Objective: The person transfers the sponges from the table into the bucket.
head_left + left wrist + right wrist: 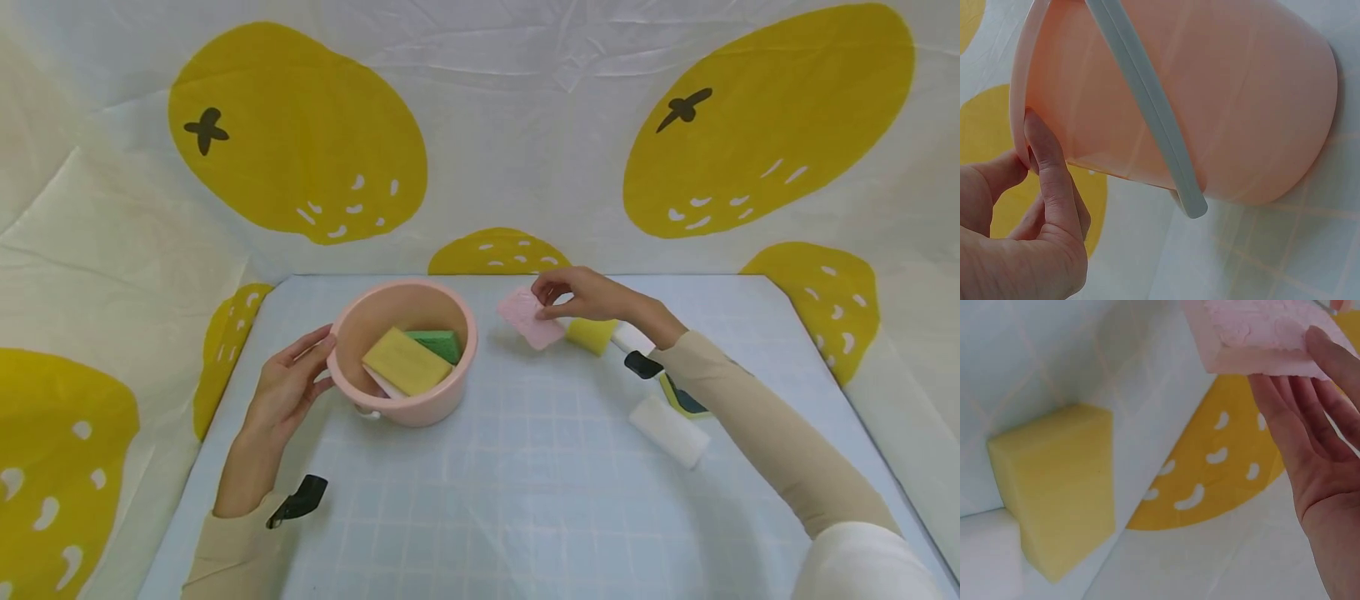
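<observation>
A pink bucket (420,410) stands at the left of the table, with a yellow sponge (407,361) and a green sponge (442,343) inside, and a whitish piece partly hidden under the yellow one. My left hand (281,392) pinches its rim between thumb and fingers; the left wrist view shows this grip beside the bucket's pale handle (1154,112). To the right of the bucket, my right hand (585,293) holds a pink sponge (528,321) with an embossed face by its edge, thumb on one side and fingers on the other (1260,337).
Right of the pink sponge lies a yellow sponge block (592,335), with a white block (632,338) beside it, partly behind the wrist. A yellow sponge with a dark side (682,400) sits under the right forearm. Nearer lies a white sponge (670,431). Lemon-print cloth walls surround the table.
</observation>
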Demonstrator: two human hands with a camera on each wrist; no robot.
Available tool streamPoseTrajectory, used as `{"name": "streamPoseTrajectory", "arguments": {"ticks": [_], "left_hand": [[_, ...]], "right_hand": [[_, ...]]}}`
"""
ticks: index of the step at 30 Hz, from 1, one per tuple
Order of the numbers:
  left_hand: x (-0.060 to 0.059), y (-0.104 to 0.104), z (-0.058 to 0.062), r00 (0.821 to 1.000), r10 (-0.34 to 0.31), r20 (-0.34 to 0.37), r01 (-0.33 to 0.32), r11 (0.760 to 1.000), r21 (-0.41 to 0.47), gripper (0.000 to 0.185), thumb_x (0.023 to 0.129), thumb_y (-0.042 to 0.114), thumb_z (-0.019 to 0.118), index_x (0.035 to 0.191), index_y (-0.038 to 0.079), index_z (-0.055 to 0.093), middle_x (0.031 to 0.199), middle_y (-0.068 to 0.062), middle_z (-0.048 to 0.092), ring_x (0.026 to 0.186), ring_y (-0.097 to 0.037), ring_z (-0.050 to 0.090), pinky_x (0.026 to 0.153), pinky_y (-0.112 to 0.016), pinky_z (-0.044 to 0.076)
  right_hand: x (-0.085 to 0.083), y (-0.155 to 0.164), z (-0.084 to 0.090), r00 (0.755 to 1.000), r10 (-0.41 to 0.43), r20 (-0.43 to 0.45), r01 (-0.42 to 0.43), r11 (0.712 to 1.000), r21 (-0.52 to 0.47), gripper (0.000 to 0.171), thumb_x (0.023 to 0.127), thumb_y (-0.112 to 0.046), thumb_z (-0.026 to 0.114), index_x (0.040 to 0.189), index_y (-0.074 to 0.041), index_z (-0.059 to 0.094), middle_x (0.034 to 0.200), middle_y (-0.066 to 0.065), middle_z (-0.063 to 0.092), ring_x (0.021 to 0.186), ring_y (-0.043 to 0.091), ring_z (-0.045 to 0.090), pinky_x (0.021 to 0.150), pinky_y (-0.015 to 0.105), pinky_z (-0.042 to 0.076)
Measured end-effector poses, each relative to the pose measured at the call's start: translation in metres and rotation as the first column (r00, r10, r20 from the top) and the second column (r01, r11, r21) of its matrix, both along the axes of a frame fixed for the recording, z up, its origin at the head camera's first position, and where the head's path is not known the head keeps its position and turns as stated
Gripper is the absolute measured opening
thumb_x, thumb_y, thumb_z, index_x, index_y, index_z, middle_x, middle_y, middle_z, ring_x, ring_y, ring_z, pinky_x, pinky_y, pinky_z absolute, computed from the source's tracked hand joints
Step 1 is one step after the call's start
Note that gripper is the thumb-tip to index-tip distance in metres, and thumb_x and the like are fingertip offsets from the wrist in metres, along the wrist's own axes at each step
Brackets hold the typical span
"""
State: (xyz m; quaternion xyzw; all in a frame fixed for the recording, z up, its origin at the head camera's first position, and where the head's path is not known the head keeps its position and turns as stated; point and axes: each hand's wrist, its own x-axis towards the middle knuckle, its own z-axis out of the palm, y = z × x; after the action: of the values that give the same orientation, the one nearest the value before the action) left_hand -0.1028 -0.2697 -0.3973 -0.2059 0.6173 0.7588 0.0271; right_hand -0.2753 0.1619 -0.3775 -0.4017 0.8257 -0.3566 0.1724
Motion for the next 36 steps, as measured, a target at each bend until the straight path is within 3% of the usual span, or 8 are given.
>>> {"name": "streamPoseTrajectory", "arguments": {"ticks": [8,21,36], "left_hand": [[0.000,0.000,0.000,1.000,-0.018,-0.013,0.018,1.000,0.002,0.074,0.088,0.038,0.081,0.151,0.012,0.052,0.123,0.008,0.067,0.100,-0.007,0.067,0.082,-0.022,0.059],[0.000,0.000,0.001,1.000,-0.005,0.003,0.005,0.999,0.034,0.075,0.086,0.037,0.083,0.150,0.013,0.053,0.120,0.009,0.069,0.098,-0.007,0.068,0.081,-0.023,0.060],[-0.001,-0.002,0.002,1.000,-0.007,0.023,0.006,0.999,0.052,0.077,0.084,0.038,0.084,0.151,0.015,0.052,0.132,0.006,0.063,0.104,-0.008,0.066,0.084,-0.024,0.059]], "right_hand": [[0.008,0.002,0.009,0.999,-0.016,0.051,0.020,0.996,-0.091,0.030,0.092,-0.009,0.079,0.116,0.001,0.064,0.102,0.010,0.066,0.100,0.024,0.067,0.093,0.024,0.055],[0.021,-0.013,0.035,0.996,0.018,0.086,0.004,0.968,-0.251,0.030,0.090,-0.002,0.078,0.117,0.003,0.065,0.101,0.013,0.066,0.099,0.025,0.067,0.094,0.030,0.057],[0.027,-0.059,0.059,0.994,-0.027,0.106,0.059,0.949,-0.311,0.031,0.092,-0.007,0.078,0.120,-0.001,0.067,0.111,0.010,0.069,0.101,0.024,0.066,0.089,0.033,0.059]]}}
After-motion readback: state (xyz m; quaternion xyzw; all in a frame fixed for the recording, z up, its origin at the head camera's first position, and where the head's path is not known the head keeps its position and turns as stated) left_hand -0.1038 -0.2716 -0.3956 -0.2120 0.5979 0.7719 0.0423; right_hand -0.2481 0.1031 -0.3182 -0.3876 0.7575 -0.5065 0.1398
